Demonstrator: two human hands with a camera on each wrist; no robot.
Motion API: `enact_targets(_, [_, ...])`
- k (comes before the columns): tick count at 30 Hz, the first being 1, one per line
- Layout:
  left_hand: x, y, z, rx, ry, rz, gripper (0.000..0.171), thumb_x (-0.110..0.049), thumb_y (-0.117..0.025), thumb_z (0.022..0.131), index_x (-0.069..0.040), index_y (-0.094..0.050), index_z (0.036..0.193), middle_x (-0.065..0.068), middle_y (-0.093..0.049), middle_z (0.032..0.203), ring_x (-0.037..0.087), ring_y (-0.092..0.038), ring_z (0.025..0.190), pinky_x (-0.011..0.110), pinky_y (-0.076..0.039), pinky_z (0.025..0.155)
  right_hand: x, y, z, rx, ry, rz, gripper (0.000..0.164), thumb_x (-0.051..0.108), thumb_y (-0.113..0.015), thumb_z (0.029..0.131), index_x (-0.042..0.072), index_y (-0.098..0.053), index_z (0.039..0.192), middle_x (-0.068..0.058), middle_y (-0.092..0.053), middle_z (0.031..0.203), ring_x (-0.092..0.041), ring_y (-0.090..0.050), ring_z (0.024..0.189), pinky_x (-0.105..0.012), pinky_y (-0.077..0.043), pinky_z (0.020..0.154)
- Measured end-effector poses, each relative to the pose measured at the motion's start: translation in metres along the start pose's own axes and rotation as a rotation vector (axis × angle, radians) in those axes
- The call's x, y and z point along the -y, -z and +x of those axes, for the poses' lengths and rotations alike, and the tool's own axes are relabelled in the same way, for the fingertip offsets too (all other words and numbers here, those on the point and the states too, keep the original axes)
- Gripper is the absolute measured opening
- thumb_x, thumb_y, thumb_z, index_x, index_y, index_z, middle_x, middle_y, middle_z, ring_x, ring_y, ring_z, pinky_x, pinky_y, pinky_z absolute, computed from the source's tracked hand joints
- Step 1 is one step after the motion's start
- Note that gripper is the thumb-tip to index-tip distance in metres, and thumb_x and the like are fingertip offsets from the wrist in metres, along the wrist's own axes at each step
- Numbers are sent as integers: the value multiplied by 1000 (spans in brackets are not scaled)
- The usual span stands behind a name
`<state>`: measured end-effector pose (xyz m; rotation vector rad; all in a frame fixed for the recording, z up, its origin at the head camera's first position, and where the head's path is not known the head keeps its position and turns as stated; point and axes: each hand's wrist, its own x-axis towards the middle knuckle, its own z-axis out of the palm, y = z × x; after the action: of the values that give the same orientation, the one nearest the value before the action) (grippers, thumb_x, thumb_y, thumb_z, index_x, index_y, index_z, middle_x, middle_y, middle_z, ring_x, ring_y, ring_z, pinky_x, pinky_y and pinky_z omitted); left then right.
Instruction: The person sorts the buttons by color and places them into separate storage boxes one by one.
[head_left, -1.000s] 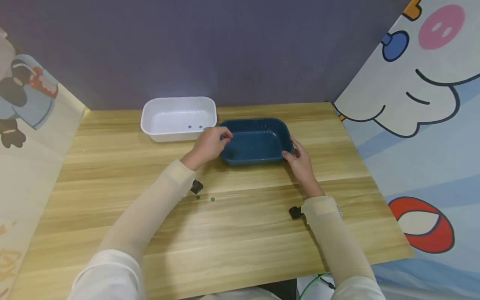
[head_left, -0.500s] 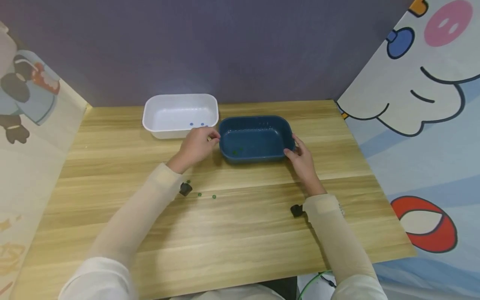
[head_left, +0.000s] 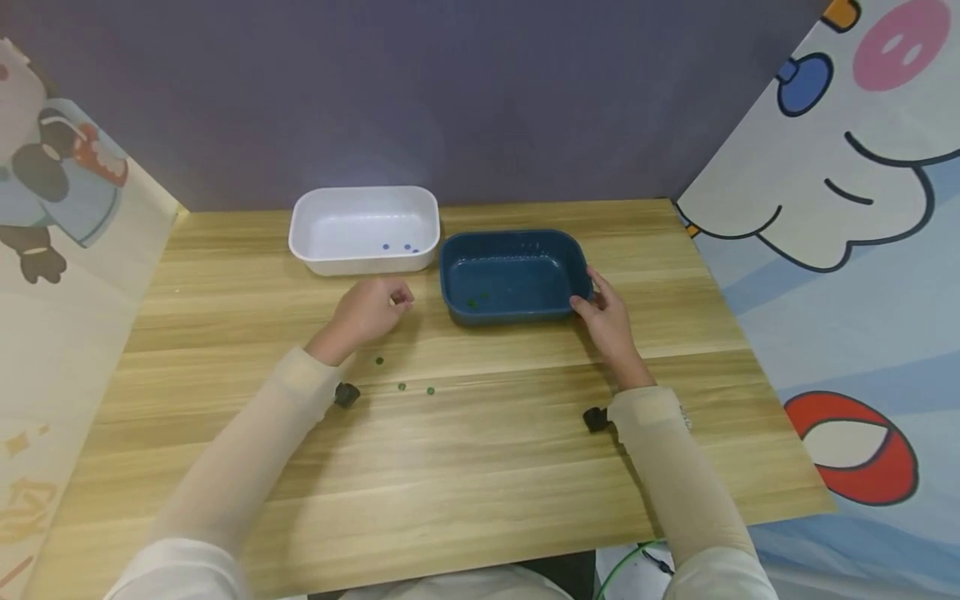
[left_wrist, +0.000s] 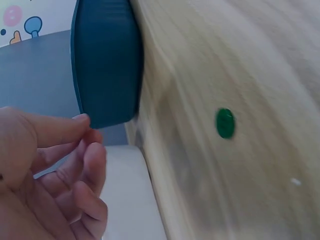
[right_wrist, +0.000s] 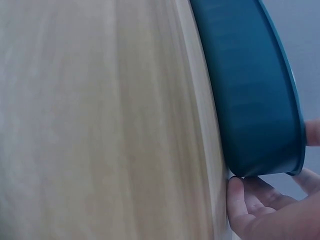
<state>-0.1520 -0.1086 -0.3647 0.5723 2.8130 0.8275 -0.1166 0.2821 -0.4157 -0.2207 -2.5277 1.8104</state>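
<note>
My left hand (head_left: pixel 372 312) hovers over the table, left of the dark blue tray (head_left: pixel 517 317). Its fingers are loosely curled, thumb and forefinger tips close together, and nothing shows between them in the left wrist view. Three small round green discs (head_left: pixel 402 387) lie on the wood in front of this hand; one green disc (left_wrist: pixel 225 123) appears large and flat in the left wrist view. Inside the blue tray, green discs (head_left: pixel 471 303) rest near its left front corner. My right hand (head_left: pixel 606 325) grips the tray's right end, thumb at the rim and fingers against the end wall.
A white tray (head_left: pixel 363 266) stands at the back, left of the blue one, with small blue discs (head_left: pixel 386 247) on its floor. Behind both rises a grey-purple wall (head_left: pixel 450 100). The wooden table (head_left: pixel 480 467) ends at a front edge near my body.
My left hand has moved from above the blue tray's left end, left and toward me. Another green disc now shows in the tray. The right hand stays on the tray's right end.
</note>
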Motion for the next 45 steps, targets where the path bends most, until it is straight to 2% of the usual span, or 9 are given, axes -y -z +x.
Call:
enact_targets(10, [13, -3, -19, 119, 53, 56, 12, -13, -68, 96, -8, -75, 104, 10, -73, 103, 29, -66, 94, 48, -54, 87, 2, 0, 0, 2, -25, 10, 66, 23, -62, 102, 26, -31, 160, -17, -45, 151, -19, -57, 114, -44, -52, 96])
enact_targets(17, [20, -6, -33, 176, 68, 83, 7, -14, -70, 93, -10, -74, 97, 3, -71, 91, 22, -63, 82, 42, -54, 78, 31, -1, -11, 19, -39, 11, 66, 13, -61, 101, 13, -30, 160, -23, -39, 154, -32, -53, 124, -54, -48, 100])
enact_targets(20, [22, -5, -37, 199, 90, 97, 6, -15, -73, 91, -11, -74, 94, 2, -70, 87, 20, -61, 77, 40, -53, 74, 41, -2, -17, 15, -33, -4, 65, 12, -59, 101, 10, -30, 159, -25, -41, 152, -26, -56, 117, -53, -49, 99])
enact_targets(24, [22, -4, -41, 211, 91, 121, 8, -16, -75, 90, -11, -75, 96, 3, -72, 93, 20, -63, 80, 43, -55, 77, 46, -2, -20, 7, -33, -5, 65, 12, -59, 101, 10, -31, 159, -27, -45, 148, -14, -57, 104, -54, -50, 98])
enact_targets(29, [22, -5, -42, 237, 93, 131, 8, -17, -75, 89, -13, -75, 96, 3, -73, 96, 23, -64, 85, 48, -55, 80, 39, -1, -16, 15, -47, 1, 66, 12, -60, 101, 11, -30, 159, -26, -43, 149, -25, -57, 114, -55, -49, 100])
enact_targets(32, [22, -6, -42, 249, 89, 137, 5, -17, -75, 88, -14, -74, 92, 2, -72, 95, 24, -64, 86, 49, -54, 79, 23, -1, -8, 11, -48, 3, 67, 17, -62, 101, 19, -31, 160, -21, -42, 152, -30, -54, 121, -52, -50, 100])
enact_targets(36, [22, -6, -41, 252, 78, 150, 4, -17, -75, 87, -15, -72, 87, 2, -70, 93, 24, -62, 84, 46, -53, 74, 7, -1, 0, -9, -25, -11, 66, 24, -63, 101, 28, -32, 159, -19, -47, 148, -23, -57, 115, -44, -53, 96])
enact_targets(41, [24, -8, -41, 245, 74, 154, 4, -11, -74, 86, -14, -71, 87, 4, -69, 94, 24, -61, 84, 44, -53, 75, 5, -1, 1, -26, 4, -31, 65, 25, -63, 101, 25, -34, 159, -18, -51, 144, -18, -58, 109, -32, -54, 87])
enact_targets(45, [26, -12, -44, 244, 75, 149, 10, -5, -70, 84, -15, -69, 81, 3, -66, 89, 23, -58, 81, 41, -51, 73, 2, 0, -1, -17, -4, -32, 66, 24, -63, 101, 24, -33, 159, -18, -48, 148, -24, -57, 117, -34, -54, 90])
